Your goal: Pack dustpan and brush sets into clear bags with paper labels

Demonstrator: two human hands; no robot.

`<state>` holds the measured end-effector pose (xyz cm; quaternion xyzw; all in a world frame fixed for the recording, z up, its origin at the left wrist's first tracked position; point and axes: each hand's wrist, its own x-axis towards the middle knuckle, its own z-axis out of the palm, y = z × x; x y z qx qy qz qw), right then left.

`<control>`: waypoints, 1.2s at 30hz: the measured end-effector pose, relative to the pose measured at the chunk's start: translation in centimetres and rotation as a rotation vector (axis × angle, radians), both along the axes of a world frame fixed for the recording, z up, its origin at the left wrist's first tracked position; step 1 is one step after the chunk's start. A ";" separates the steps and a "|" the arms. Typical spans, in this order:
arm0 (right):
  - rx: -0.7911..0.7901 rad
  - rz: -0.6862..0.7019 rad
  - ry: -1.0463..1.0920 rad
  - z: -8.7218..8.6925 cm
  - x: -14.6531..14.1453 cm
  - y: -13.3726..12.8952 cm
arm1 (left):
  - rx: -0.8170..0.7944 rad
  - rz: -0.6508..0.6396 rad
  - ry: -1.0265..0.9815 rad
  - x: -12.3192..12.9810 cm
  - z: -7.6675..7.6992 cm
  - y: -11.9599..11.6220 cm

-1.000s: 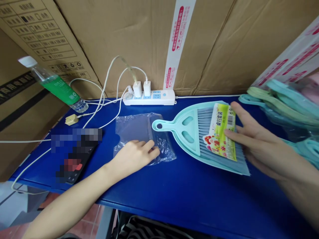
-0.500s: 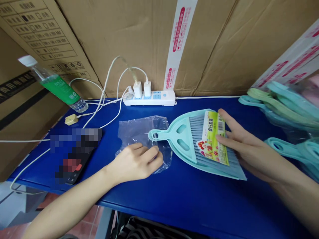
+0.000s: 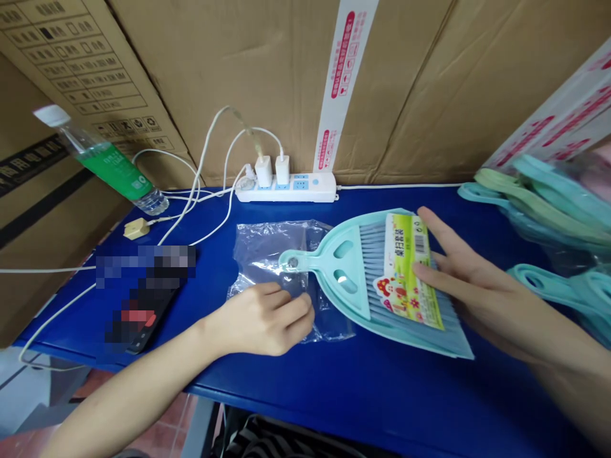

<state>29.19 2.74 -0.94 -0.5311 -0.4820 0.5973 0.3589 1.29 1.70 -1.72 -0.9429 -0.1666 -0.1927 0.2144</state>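
A light-blue dustpan [image 3: 329, 299] lies with a matching brush [image 3: 375, 238] nested on it, its handle pointing left. Across the brush bristles sits a yellow-green printed label [image 3: 405, 270]. My right hand [image 3: 463, 273] grips this set at its wide bristle end, thumb over the label. A clear plastic bag [image 3: 267, 245] is spread around the handle; whether the handle is inside or on top of it I cannot tell. With fingers curled in a pinch, my left hand [image 3: 270, 318] holds the near edge of the bag, just below the handle.
At the back stands a white power strip [image 3: 310, 187] with chargers and cables. A green-labelled water bottle [image 3: 114, 168] and a partly blurred phone [image 3: 153, 305] are on the left. More bagged dustpan sets [image 3: 539, 197] pile up at right. Cardboard [image 3: 267, 70] walls the blue table [image 3: 382, 394].
The dustpan set has shifted slightly left and its wide end has tilted nearer me. The plastic bag has spread right, further around the handle. My left hand has barely moved.
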 end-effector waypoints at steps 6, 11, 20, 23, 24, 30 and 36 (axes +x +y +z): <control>-0.011 0.049 0.089 -1.4 -1.1 -0.5 | -0.028 0.037 -0.007 0.2 0.2 -0.2; 0.008 0.069 0.113 -2.1 -1.8 -0.7 | -0.078 -0.010 -0.074 0.5 0.3 -0.5; 0.036 0.140 0.110 -3.2 -2.0 -0.8 | -0.245 0.378 -0.171 -0.7 1.3 0.3; 0.058 0.156 0.081 -3.0 -1.9 -0.8 | -0.304 0.928 0.079 -2.0 2.2 1.2; 0.061 0.158 0.077 -3.0 -1.9 -0.8 | -0.372 1.028 0.195 -2.3 2.4 1.5; 0.044 0.166 0.086 -3.0 -1.8 -0.9 | -0.827 0.956 0.154 -2.1 2.9 2.5; 0.068 0.172 0.061 -3.4 -2.1 -1.0 | -1.006 0.820 -0.061 -2.5 2.7 2.6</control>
